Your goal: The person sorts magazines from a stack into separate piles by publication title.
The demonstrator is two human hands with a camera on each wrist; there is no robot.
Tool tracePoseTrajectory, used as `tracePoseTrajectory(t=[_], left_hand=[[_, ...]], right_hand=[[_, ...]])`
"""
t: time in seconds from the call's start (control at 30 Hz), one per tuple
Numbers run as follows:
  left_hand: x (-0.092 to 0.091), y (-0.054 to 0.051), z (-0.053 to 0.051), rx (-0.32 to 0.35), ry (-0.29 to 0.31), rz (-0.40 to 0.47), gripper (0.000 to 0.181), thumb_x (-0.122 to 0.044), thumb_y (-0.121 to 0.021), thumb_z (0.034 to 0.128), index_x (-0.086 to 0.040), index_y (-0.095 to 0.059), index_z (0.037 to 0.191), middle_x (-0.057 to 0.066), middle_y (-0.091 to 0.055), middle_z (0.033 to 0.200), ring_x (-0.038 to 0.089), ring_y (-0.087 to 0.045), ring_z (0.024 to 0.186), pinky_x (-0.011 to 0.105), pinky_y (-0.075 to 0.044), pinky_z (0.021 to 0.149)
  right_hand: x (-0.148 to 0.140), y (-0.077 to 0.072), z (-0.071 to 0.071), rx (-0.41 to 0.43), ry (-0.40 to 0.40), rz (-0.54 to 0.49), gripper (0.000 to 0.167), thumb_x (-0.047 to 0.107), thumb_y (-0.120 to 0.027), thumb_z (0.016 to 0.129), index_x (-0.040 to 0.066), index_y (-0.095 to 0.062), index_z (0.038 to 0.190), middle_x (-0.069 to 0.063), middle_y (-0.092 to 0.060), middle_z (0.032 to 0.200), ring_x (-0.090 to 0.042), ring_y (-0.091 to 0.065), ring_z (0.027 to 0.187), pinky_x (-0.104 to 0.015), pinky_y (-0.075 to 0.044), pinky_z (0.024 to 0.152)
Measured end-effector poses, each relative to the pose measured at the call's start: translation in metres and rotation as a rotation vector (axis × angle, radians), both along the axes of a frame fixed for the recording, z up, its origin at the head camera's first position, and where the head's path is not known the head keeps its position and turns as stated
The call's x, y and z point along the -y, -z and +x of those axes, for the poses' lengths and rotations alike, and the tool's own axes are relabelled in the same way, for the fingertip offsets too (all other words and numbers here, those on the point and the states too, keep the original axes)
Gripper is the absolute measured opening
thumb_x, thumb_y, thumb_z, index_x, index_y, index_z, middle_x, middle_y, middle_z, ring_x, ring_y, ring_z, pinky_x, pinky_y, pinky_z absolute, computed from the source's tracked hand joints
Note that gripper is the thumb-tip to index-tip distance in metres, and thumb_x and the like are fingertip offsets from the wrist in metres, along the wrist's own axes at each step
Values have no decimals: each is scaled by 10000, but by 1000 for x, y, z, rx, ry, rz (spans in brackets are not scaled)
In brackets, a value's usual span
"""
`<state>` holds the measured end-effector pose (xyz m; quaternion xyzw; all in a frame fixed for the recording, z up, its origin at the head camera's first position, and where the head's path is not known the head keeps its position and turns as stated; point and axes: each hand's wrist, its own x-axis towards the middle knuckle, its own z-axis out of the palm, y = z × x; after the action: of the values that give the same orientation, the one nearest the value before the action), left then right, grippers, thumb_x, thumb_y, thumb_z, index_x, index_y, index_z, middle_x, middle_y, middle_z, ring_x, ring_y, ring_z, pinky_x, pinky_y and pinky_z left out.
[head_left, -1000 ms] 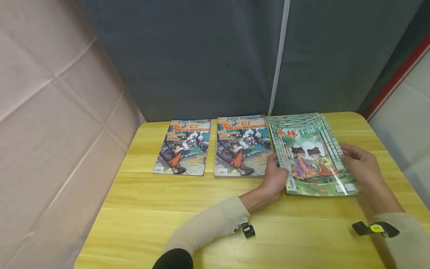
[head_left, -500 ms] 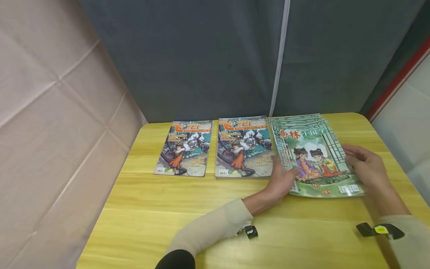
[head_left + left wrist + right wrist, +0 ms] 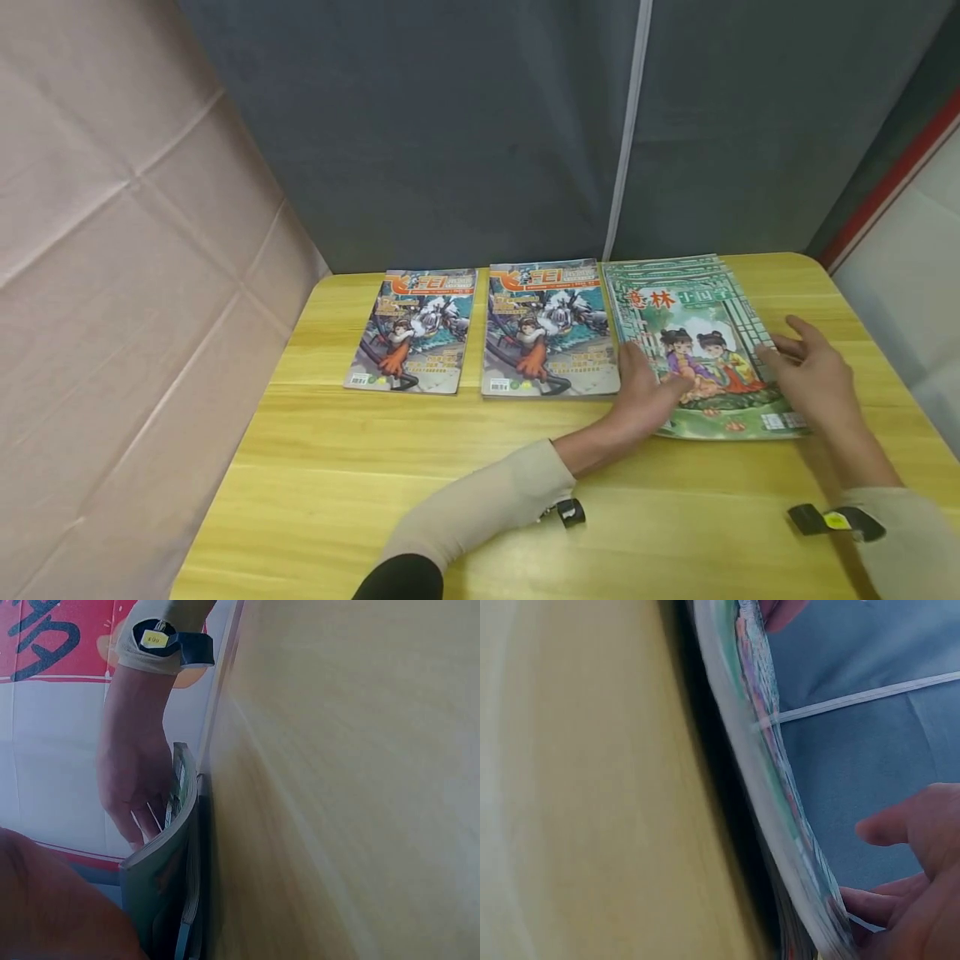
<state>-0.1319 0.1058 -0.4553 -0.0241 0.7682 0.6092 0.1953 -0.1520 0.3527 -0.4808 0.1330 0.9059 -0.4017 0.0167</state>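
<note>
On the right part of the table lies a fanned stack of green magazines, its top cover showing two cartoon children. At the stack's left edge my left hand grips the top magazine, its thumb over the cover; the other fingers are mostly hidden. The left wrist view shows this magazine with its near edge curved up off those beneath. My right hand is at the right edge, thumb by the cover and index finger stretched out. In the right wrist view, the right hand's fingers touch the page edges, with the thumb lifted away.
Two grey magazines with matching covers, a left one and a middle one, lie flat along the back of the yellow wooden table. A dark grey curtain hangs behind the table. A pale panel stands on the left.
My left hand has shifted right, its thumb further over the cover. My right hand has loosened at the right edge, its index finger now lifted. The grey magazines stay in place.
</note>
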Motion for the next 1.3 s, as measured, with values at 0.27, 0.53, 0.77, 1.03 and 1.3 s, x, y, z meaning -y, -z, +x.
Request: tracePoseTrajectory(t=[0.27, 0.53, 0.77, 1.03, 1.3], left_hand=[[-3, 2, -4, 47, -6, -32, 1049, -364, -700, 971, -131, 4, 1713, 21, 127, 1798, 198, 74, 1670, 410, -65, 1372], [-4, 6, -8, 76, -43, 40, 1010, -342, -697, 966, -115, -56, 1713, 1, 120, 1800, 214, -7, 1673, 412, -158, 1366], [0, 4, -5, -18, -27, 60, 1012, -385, -674, 979, -132, -27, 1715, -3, 111, 1801, 210, 4, 1672, 433, -128, 1368], [21, -7, -12, -153, 31, 69, 994, -390, -647, 985, -214, 1, 1719, 2, -23, 1805, 225, -101, 1664, 470, -151, 1362], [62, -12, -34, -165, -29, 84, 930, -355, -666, 1012, -212, -80, 1720, 32, -137, 1796, 245, -179, 1650, 483, -194, 1353]], right_hand=[[-2, 5, 1, 5, -62, 43, 934, 537, -459, 1085, 49, 61, 1689, -353, -342, 1626, -631, -402, 1421, -789, -287, 1149], [0, 2, 1, 20, -78, 46, 950, 549, -453, 1084, 46, 86, 1683, -368, -305, 1634, -647, -375, 1431, -815, -257, 1147], [5, 0, -1, 29, -94, 72, 930, 535, -421, 1099, -5, 75, 1671, -396, -216, 1645, -674, -189, 1501, -833, -202, 1160], [31, -4, -9, -73, -77, 71, 848, 455, -455, 1098, -56, -87, 1666, -438, -219, 1644, -690, -262, 1461, -828, -273, 1137], [69, -5, -17, -179, -131, 66, 797, 423, -514, 1089, -2, -183, 1677, -427, -364, 1592, -584, -583, 1136, -715, -492, 927]])
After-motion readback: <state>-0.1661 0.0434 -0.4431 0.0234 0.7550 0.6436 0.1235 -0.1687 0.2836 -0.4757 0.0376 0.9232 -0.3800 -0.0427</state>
